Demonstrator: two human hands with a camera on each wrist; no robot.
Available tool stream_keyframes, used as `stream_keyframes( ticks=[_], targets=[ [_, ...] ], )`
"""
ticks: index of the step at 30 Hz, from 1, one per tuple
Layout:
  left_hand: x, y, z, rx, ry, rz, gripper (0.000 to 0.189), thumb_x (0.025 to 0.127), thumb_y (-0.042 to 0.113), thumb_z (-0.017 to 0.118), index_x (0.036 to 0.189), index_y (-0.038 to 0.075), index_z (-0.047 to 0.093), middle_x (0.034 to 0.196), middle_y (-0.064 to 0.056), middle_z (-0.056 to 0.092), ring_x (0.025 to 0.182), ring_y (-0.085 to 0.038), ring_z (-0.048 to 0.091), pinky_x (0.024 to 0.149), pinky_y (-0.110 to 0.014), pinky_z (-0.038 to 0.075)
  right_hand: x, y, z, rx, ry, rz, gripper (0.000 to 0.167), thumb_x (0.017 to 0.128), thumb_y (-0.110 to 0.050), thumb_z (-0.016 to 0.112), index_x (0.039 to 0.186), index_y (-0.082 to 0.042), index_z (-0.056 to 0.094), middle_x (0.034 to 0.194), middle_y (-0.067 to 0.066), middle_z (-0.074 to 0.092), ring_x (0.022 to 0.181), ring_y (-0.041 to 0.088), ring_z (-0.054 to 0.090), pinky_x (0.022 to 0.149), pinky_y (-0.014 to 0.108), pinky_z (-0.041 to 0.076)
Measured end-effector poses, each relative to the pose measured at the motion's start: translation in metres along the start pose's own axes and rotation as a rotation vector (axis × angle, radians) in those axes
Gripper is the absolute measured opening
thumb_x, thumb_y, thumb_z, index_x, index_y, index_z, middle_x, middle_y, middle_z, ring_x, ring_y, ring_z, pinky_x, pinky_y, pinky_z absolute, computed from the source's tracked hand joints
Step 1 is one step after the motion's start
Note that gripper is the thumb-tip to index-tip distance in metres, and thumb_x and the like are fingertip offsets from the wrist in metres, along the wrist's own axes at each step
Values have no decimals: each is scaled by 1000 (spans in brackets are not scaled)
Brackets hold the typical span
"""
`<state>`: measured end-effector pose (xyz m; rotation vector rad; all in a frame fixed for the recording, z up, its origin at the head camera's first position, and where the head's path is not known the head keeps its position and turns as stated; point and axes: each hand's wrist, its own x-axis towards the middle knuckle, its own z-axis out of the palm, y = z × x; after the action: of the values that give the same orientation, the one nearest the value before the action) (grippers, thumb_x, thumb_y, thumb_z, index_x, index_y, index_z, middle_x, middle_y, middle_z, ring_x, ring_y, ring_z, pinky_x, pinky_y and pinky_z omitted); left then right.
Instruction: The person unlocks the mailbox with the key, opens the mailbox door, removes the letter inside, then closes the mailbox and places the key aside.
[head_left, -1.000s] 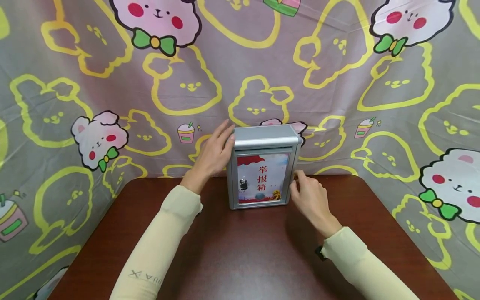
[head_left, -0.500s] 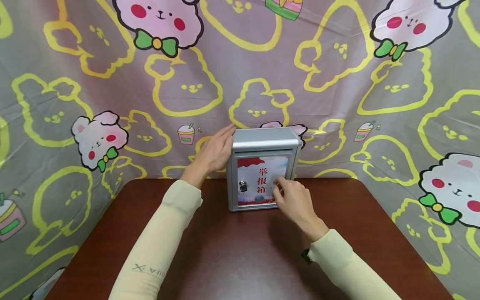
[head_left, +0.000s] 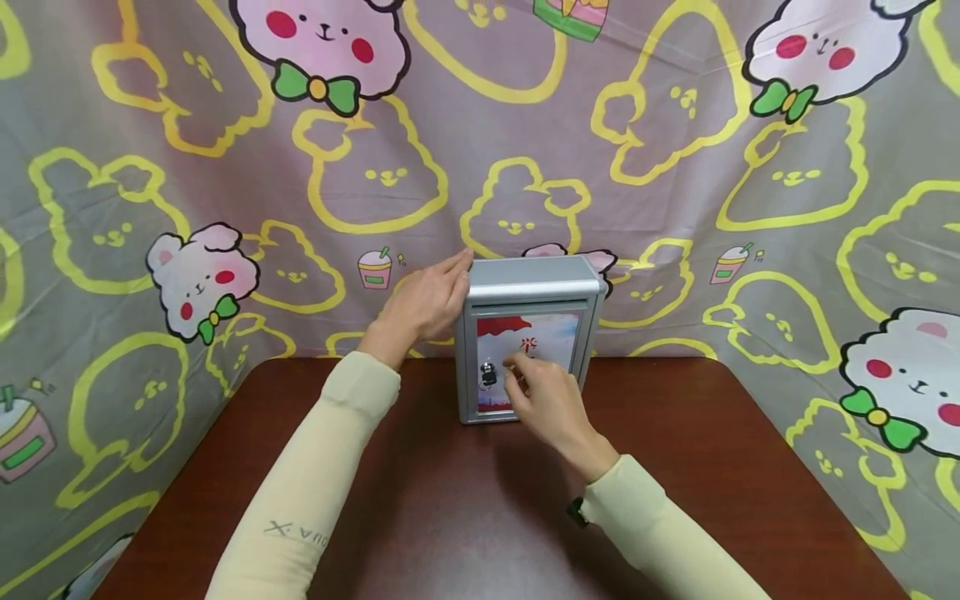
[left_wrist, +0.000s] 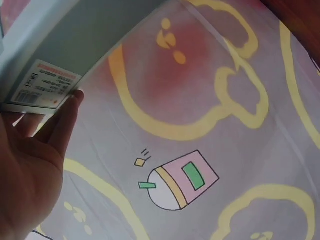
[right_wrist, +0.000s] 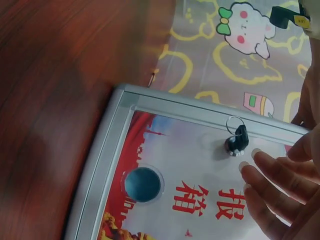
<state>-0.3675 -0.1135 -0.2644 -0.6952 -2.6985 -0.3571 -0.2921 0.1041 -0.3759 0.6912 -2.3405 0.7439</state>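
A silver metal box (head_left: 536,289) with a printed front panel stands upright near the table's back edge. In its panel's left side sits a lock with a black-headed key (right_wrist: 242,136) in it, a wire ring hanging from the key. My left hand (head_left: 427,302) rests with straight fingers against the box's upper left side. In the left wrist view, those fingers (left_wrist: 70,117) lie at the edge beside a printed label (left_wrist: 42,82). My right hand (head_left: 551,407) is in front of the panel, fingers loosely bent and holding nothing, fingertips (right_wrist: 256,153) just short of the key.
The dark reddish-brown table (head_left: 465,517) extends in front of the box and to both sides. Behind it hangs a cartoon-printed cloth (head_left: 517,125), close to the box's back. A round blue disc (right_wrist: 142,184) is on the lower panel.
My right hand has moved left from the box's right side, across the panel to near the key. The left hand stays at the upper left side, its fingers now closer together.
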Motion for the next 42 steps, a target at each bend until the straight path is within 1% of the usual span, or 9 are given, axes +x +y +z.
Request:
stream_keyframes(
  ticks=[2, 5, 11, 15, 21, 25, 29, 35, 42],
  targets=[
    [-1, -2, 0, 17, -21, 2, 62, 109, 40, 12, 162, 15, 33, 167, 4, 30, 147, -26, 41, 119, -44, 35, 0, -1, 3, -6, -10, -7, 13, 97, -14, 65, 104, -10, 76, 84, -4, 75, 64, 6, 65, 55, 31, 53],
    [-1, -4, 0, 16, -37, 9, 62, 110, 41, 11, 162, 15, 32, 167, 4, 29, 148, -26, 40, 121, -43, 33, 0, -3, 7, -24, -38, -17, 14, 98, -19, 65, 105, -13, 75, 86, -5, 76, 66, 7, 67, 58, 32, 54],
    [3, -4, 0, 12, -18, 25, 59, 110, 38, 17, 161, 14, 36, 166, 2, 33, 147, -27, 41, 121, -44, 33, 2, -2, 14, -74, -73, -18, 23, 94, -33, 74, 105, -13, 74, 91, -2, 76, 68, 12, 66, 60, 35, 55],
    [4, -3, 0, 26, -15, 14, 58, 109, 35, 18, 160, 15, 36, 166, 3, 33, 145, -29, 44, 119, -45, 36, 3, 0, 19, -131, -81, -12, 28, 91, -36, 78, 105, -11, 75, 95, 0, 76, 70, 16, 67, 59, 38, 56],
    [4, -1, 0, 39, -13, 8, 59, 108, 35, 17, 161, 15, 36, 166, 3, 33, 145, -27, 43, 118, -44, 37, 2, 2, 26, -203, -61, -28, 24, 90, -34, 79, 97, -12, 75, 88, 0, 75, 70, 21, 70, 53, 40, 54],
    [3, -2, 1, 46, -10, 12, 59, 109, 36, 17, 161, 15, 36, 166, 3, 33, 146, -26, 43, 119, -43, 36, 2, 1, 28, -252, -30, -56, 24, 90, -35, 80, 90, -12, 72, 80, 0, 72, 65, 26, 69, 47, 41, 50],
    [3, -3, 1, 57, -7, 16, 59, 108, 35, 18, 160, 14, 36, 165, 2, 33, 146, -26, 43, 118, -44, 37, 2, -3, 31, -290, -4, -57, 26, 89, -35, 80, 84, -12, 70, 75, 1, 70, 60, 28, 67, 43, 41, 46],
    [2, -2, 1, 81, 2, 23, 59, 108, 34, 18, 160, 13, 37, 165, 2, 34, 144, -27, 46, 115, -44, 40, 1, -7, 35, -340, 17, -51, 26, 89, -35, 79, 81, -12, 69, 74, 1, 68, 59, 30, 66, 43, 42, 47],
    [1, -1, 2, 69, 15, 18, 58, 109, 34, 19, 160, 13, 37, 164, 1, 35, 143, -26, 47, 115, -43, 41, 0, -8, 36, -333, 12, -43, 29, 91, -35, 78, 77, -11, 66, 72, 2, 66, 59, 32, 66, 43, 45, 48]
  ],
)
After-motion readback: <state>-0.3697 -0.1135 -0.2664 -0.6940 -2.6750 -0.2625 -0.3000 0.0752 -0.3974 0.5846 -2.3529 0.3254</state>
